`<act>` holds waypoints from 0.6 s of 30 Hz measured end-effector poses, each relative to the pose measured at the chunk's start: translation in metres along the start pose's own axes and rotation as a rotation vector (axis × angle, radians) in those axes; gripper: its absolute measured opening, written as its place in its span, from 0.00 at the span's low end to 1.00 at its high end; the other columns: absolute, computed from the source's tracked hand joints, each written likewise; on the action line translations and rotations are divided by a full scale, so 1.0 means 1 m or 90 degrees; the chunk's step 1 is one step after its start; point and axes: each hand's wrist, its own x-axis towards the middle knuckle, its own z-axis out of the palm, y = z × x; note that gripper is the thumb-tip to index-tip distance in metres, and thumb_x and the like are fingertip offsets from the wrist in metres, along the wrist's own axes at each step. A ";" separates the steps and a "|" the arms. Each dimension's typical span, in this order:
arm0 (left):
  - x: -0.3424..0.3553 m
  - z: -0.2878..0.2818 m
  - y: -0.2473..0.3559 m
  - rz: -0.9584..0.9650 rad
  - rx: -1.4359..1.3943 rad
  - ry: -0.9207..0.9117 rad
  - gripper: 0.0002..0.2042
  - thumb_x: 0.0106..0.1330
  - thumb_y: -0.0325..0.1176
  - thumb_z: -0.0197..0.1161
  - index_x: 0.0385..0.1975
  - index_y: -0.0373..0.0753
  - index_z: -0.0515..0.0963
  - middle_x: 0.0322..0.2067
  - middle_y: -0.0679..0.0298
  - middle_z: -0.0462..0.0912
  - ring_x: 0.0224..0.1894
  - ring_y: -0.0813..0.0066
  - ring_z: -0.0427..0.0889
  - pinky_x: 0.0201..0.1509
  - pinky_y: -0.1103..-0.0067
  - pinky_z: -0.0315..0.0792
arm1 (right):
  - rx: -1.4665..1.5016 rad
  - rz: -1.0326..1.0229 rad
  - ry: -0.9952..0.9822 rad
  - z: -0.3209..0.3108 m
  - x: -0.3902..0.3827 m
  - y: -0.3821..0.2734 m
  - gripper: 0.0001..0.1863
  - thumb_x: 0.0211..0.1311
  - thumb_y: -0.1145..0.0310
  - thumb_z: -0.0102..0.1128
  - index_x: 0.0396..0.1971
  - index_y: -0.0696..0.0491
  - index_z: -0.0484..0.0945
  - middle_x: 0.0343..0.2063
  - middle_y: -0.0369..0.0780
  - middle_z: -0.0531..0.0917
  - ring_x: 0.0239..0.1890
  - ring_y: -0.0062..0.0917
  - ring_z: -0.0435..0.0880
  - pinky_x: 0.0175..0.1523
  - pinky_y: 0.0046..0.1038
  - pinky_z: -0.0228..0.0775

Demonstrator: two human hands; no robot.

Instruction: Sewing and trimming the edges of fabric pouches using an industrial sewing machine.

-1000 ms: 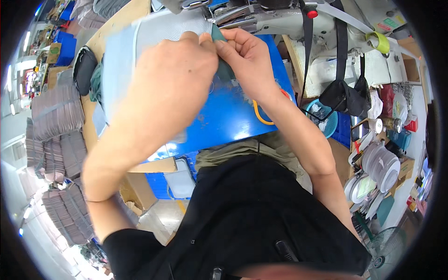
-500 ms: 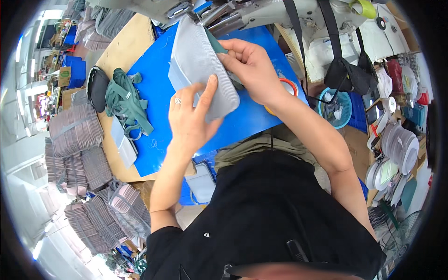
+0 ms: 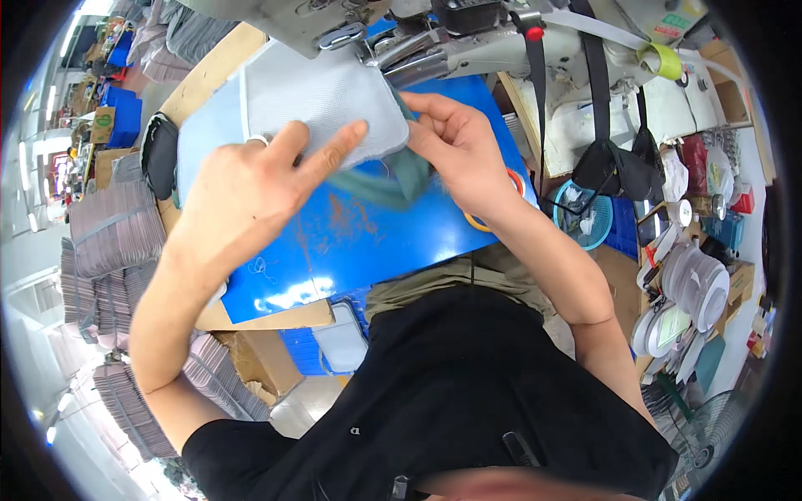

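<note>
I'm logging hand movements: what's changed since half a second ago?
The left hand has moved left, and the grey mesh panel has swung leftward. A green strap now loops out below it. The right hand stays pinched at the panel's right edge.

Watching from my end, the green strap is a smear where it swings under the grey panel, its upper stretch vanishes behind that panel, and I honestly can't tell what the right hand is pinching because its fingertips are partly tucked away at the edge. My left hand covers the panel's near side, and the orange ring is half lost behind the right wrist. The sewing machine gets chopped by the top edge, and the loose thread is too fine to trace.
</note>
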 end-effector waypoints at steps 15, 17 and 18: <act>0.034 -0.003 -0.039 0.037 0.066 0.033 0.30 0.56 0.21 0.64 0.63 0.48 0.81 0.33 0.58 0.76 0.25 0.62 0.81 0.31 0.70 0.78 | 0.034 -0.010 0.019 0.007 0.036 0.005 0.12 0.71 0.72 0.64 0.49 0.62 0.82 0.26 0.31 0.84 0.26 0.07 0.77 0.31 0.15 0.68; 0.033 -0.001 -0.029 0.014 0.054 0.029 0.29 0.56 0.22 0.63 0.62 0.45 0.81 0.33 0.57 0.77 0.25 0.60 0.82 0.31 0.69 0.78 | 0.038 -0.019 0.021 0.008 0.036 0.006 0.11 0.71 0.72 0.64 0.49 0.62 0.82 0.26 0.31 0.84 0.26 0.07 0.77 0.30 0.15 0.68; 0.032 0.000 -0.023 -0.011 0.046 0.027 0.27 0.57 0.23 0.63 0.61 0.42 0.81 0.33 0.56 0.77 0.26 0.59 0.83 0.32 0.68 0.78 | 0.039 -0.017 0.017 0.009 0.037 0.007 0.11 0.71 0.72 0.64 0.49 0.62 0.82 0.26 0.31 0.84 0.26 0.07 0.77 0.30 0.15 0.68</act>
